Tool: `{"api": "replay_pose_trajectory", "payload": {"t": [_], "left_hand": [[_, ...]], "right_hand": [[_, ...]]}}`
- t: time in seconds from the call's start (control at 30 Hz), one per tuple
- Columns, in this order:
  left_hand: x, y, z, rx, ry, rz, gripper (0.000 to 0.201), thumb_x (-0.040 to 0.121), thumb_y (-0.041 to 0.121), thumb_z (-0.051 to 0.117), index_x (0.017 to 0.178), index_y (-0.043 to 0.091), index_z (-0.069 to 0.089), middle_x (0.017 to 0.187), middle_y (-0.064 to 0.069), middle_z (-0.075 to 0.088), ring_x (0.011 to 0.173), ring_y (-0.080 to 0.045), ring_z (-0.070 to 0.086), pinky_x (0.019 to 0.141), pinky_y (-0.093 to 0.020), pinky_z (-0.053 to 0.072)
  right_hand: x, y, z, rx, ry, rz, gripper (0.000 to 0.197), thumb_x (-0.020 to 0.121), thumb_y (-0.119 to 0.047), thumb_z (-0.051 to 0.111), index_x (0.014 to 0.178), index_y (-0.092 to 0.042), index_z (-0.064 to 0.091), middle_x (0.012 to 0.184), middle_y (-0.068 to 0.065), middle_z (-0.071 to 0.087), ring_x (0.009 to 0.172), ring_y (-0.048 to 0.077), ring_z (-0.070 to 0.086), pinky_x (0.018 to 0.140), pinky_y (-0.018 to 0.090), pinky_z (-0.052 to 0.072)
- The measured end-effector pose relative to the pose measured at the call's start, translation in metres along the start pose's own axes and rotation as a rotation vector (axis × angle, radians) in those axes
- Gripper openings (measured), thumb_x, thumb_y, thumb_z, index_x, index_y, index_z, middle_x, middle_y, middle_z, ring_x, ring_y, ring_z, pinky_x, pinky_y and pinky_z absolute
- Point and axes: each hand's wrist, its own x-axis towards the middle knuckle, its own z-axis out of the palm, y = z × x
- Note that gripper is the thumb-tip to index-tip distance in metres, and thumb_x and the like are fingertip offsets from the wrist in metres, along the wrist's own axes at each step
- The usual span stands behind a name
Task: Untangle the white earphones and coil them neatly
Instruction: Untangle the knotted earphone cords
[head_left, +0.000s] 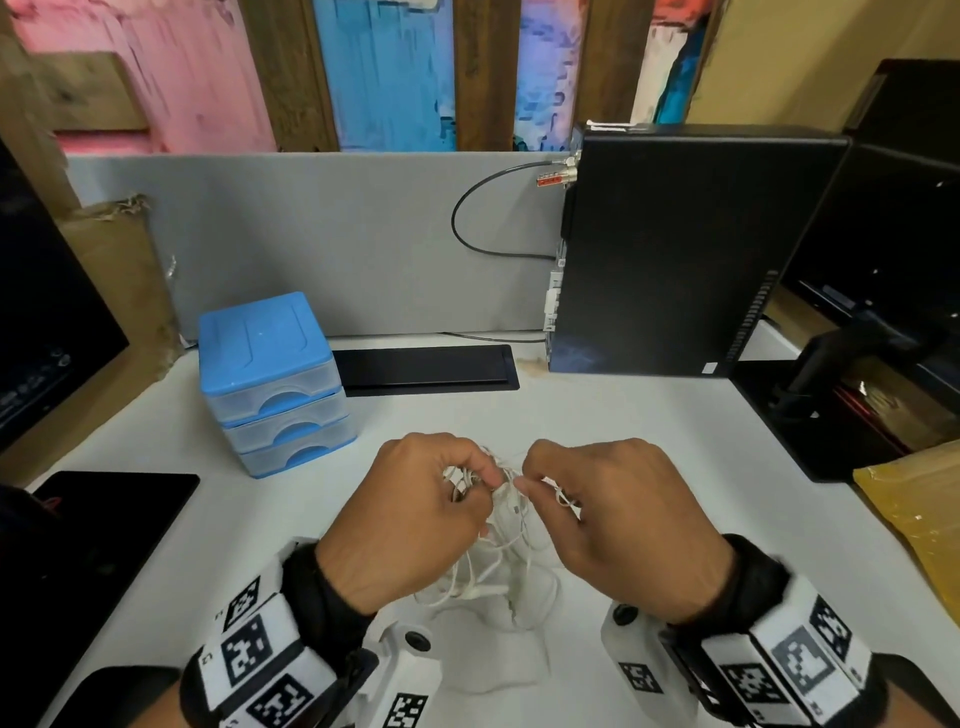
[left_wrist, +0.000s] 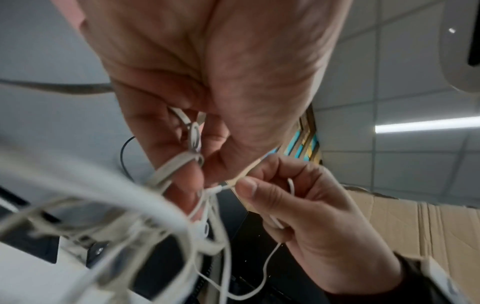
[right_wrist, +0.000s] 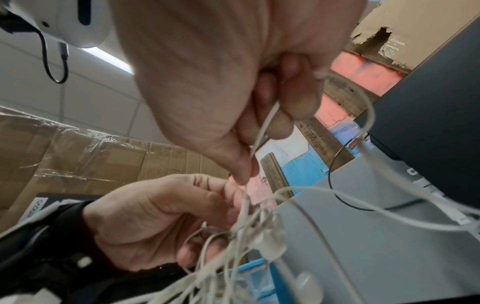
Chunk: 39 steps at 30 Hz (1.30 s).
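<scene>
The white earphones (head_left: 506, 519) hang as a tangled bundle of thin cord between both hands, above the white desk (head_left: 649, 431). My left hand (head_left: 431, 499) grips several loops of the cord (left_wrist: 179, 164) in its curled fingers. My right hand (head_left: 597, 499) pinches a strand (right_wrist: 262, 127) between thumb and fingers, close to the left hand's fingertips. More loose loops (head_left: 483, 587) trail down to the desk below the wrists. An earbud (right_wrist: 270, 240) dangles in the knot in the right wrist view.
A blue drawer unit (head_left: 270, 379) stands at the left back. A black computer tower (head_left: 675, 249) stands at the right back, a black slab (head_left: 426, 369) between them. A dark tablet (head_left: 104, 530) lies left, a yellow parcel (head_left: 919, 514) right, monitors at both sides.
</scene>
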Motion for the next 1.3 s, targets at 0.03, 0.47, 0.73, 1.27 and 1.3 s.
{"api": "replay_pose_trajectory", "payload": {"t": [0.03,0.47,0.73,1.27,1.3], "left_hand": [[0.0,0.0,-0.001,-0.004,-0.008,-0.015,0.021,0.087,0.008,0.068,0.079,0.025,0.077,0.072,0.015,0.069,0.05,-0.003,0.064,0.049,-0.014,0.046],[-0.002,0.007,-0.007,-0.249,-0.039,-0.134,0.018,0.087,0.005,0.072,0.083,0.022,0.079,0.065,0.009,0.073,0.055,-0.013,0.069,0.057,-0.031,0.058],[0.001,0.013,-0.018,-0.388,-0.042,-0.102,0.019,0.09,0.005,0.068,0.09,0.02,0.08,0.081,0.003,0.077,0.067,-0.023,0.074,0.059,-0.03,0.059],[0.01,0.004,-0.025,-0.83,-0.288,-0.269,0.027,0.071,0.001,0.072,0.096,0.008,0.078,0.078,-0.012,0.071,0.063,-0.02,0.07,0.049,-0.02,0.051],[0.01,0.004,-0.023,-0.809,-0.286,-0.26,0.024,0.074,-0.002,0.071,0.094,0.01,0.079,0.077,-0.012,0.071,0.062,-0.02,0.069,0.049,-0.02,0.051]], "right_hand": [[0.0,0.001,0.002,-0.007,-0.008,0.0,0.011,0.086,-0.031,0.063,0.077,-0.024,0.063,0.046,-0.008,0.041,0.038,0.016,0.038,0.039,0.024,0.032],[-0.002,0.012,0.011,0.044,0.034,-0.053,0.025,0.09,-0.045,0.054,0.096,-0.039,0.077,0.048,-0.004,0.06,0.038,0.017,0.039,0.04,0.026,0.04],[0.009,0.009,0.019,0.975,0.126,0.357,0.011,0.089,-0.011,0.072,0.08,-0.013,0.077,0.049,-0.005,0.037,0.047,0.018,0.029,0.053,0.021,0.031],[0.004,-0.004,0.034,0.952,0.428,0.27,0.012,0.086,-0.012,0.072,0.091,-0.02,0.08,0.073,-0.008,0.073,0.062,0.008,0.059,0.063,0.018,0.046],[0.004,-0.005,0.036,0.954,0.43,0.285,0.01,0.086,-0.012,0.072,0.089,-0.018,0.079,0.071,-0.007,0.071,0.061,0.008,0.058,0.062,0.018,0.046]]}}
